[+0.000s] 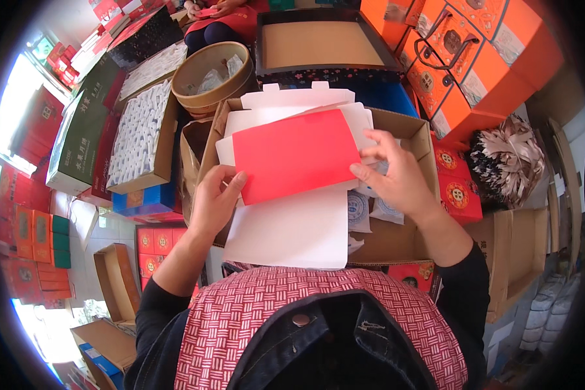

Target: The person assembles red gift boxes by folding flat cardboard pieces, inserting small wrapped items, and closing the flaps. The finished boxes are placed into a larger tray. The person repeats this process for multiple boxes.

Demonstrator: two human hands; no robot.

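In front of me I hold a flat red card [296,156], slightly tilted, by its two short ends. My left hand [216,198] grips the lower left corner, thumb on top. At the right edge, my right hand [396,172] has its thumb against the lower corner, and its fingers curl behind the edge. White card sheets with tabs [286,231] lie under and behind the red card; whether they are joined to it I cannot tell. They rest over an open cardboard box [396,244], where small white packets with blue print [359,211] show beside my right hand.
A round tub [182,97] with clear wrappers stands behind, beside a black-rimmed tray [325,45]. A carton of white packets [136,136] stands left. Orange gift boxes [461,71] are stacked right, above a bundle of pinkish-brown pleated material [510,156]. Another person [227,23] sits at the far side.
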